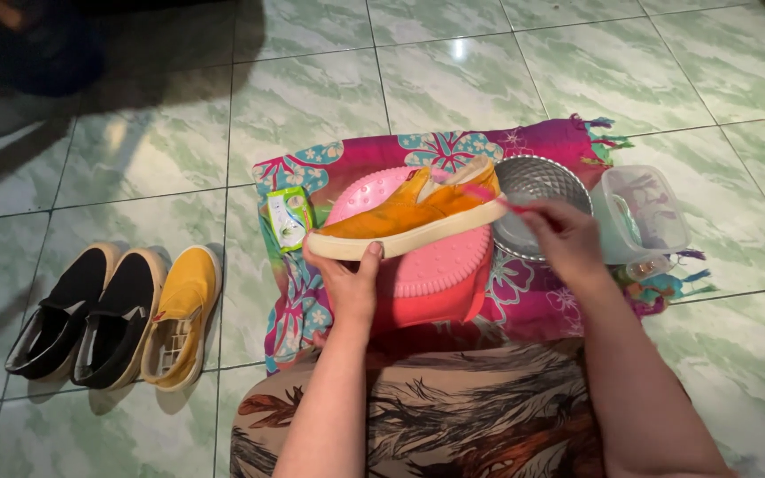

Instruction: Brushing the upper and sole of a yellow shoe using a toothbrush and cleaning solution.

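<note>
Hands: left (351,281) cradles shoe (409,217), right (567,237) grips brush (489,196).

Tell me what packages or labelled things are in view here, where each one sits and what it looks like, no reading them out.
Small packet: flat, rectangular, green and white, lying on the flowered cloth left of the pink basin.
Clear plastic container: boxy, lidded, at the cloth's right edge beside the metal bowl; no label can be made out.

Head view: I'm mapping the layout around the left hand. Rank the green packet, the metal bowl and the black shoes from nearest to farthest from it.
From the left hand, which grips the yellow shoe's toe:
1. Green packet, just up-left of it on the cloth.
2. Metal bowl, to its right, beyond the pink stool.
3. Black shoes, far left on the tiles.
</note>
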